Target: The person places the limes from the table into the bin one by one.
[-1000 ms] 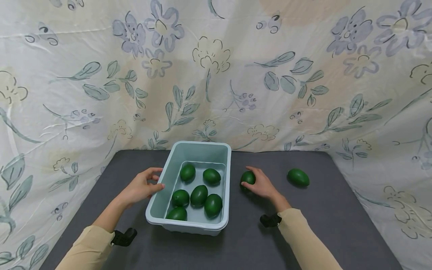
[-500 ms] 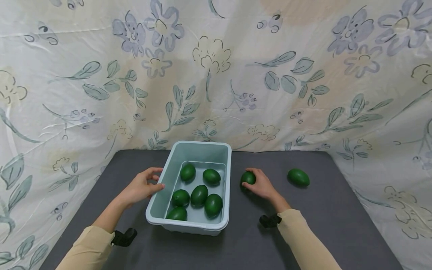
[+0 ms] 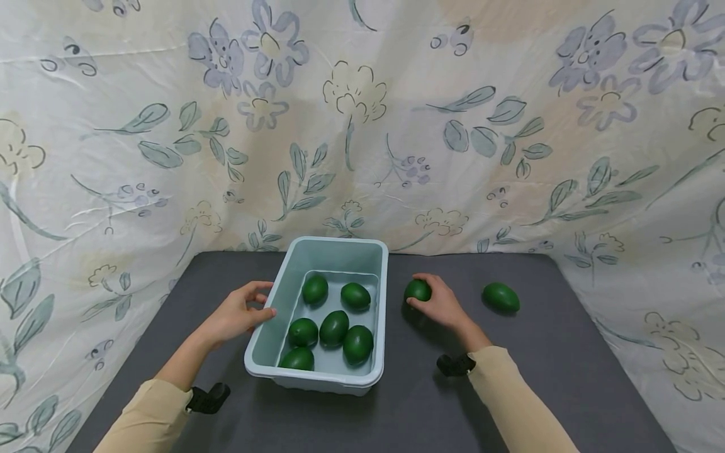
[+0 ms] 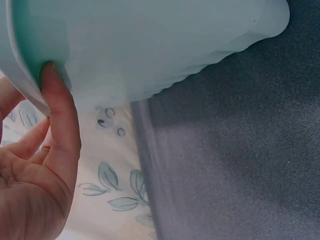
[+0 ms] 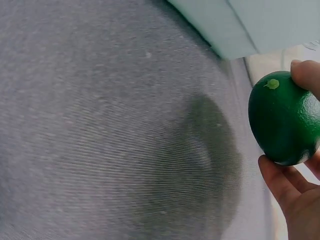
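My left hand (image 3: 234,316) pinches the left rim of a pale blue-green plastic bin (image 3: 334,255), thumb over the edge, as the left wrist view shows up close. Several dark green avocados (image 3: 334,328) lie spread over the bin's floor. Right of the bin, my right hand (image 3: 444,307) grips another avocado (image 5: 280,117) between thumb and fingers. A shadow on the cloth below, apart from the fruit, shows that it is off the table. Its light green stem nub faces the right wrist camera.
One more avocado (image 3: 501,297) lies on the dark grey table (image 3: 544,352), right of my right hand. A pale flower-print cloth (image 3: 362,126) hangs behind the table and along both sides.
My right hand has lifted its avocado from the table and moved it slightly up and away. My left hand and the bin have stayed where they were.
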Motion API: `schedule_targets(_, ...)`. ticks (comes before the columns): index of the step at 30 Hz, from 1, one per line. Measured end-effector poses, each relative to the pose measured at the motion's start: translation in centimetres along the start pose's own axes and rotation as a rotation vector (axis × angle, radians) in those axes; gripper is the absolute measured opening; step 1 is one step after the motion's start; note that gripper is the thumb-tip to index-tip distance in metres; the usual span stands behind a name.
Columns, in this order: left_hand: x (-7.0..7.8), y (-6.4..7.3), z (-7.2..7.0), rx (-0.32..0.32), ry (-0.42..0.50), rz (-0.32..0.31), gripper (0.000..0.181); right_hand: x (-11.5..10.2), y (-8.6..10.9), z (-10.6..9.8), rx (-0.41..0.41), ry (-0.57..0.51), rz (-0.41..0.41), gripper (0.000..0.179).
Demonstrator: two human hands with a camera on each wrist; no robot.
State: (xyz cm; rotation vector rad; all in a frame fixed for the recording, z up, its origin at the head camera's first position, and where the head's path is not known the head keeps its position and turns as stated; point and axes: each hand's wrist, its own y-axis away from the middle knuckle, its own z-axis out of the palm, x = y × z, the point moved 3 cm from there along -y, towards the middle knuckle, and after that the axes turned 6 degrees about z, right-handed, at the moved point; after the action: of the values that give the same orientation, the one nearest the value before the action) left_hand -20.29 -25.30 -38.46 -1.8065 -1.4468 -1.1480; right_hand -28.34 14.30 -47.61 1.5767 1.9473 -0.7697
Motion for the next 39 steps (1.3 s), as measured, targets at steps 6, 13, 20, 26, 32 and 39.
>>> schedule_targets(6, 0.0, 0.0, 0.0, 0.001, -0.005, 0.004, 0.062, -0.8, -0.3, -1.1, -0.003, 0.022, -0.002, 0.058)
schedule_targets(13, 0.0, 0.0, 0.0, 0.002, -0.002, 0.004, 0.062, -2.3, -0.7, -2.3, -0.003, 0.014, -0.015, 0.058)
schedule_targets(20, 0.0, 0.0, 0.0, 0.004, 0.004, 0.001, 0.062, -3.9, -1.3, -3.2, 0.005, 0.029, -0.047, 0.058)
schedule_targets(26, 0.0, 0.0, 0.0, 0.002, 0.002, 0.004, 0.062, -5.3, -1.6, -3.8, 0.006, 0.032, -0.066, 0.060)
schedule_targets(32, 0.0, 0.0, 0.0, 0.005, -0.006, 0.004, 0.062, -6.6, -1.9, -4.4, -0.009, 0.016, -0.069, 0.060)
schedule_targets(39, -0.1, 0.0, 0.0, 0.006, -0.006, 0.006, 0.063, -8.1, -2.5, -4.9, -0.009, -0.019, -0.124, 0.059)
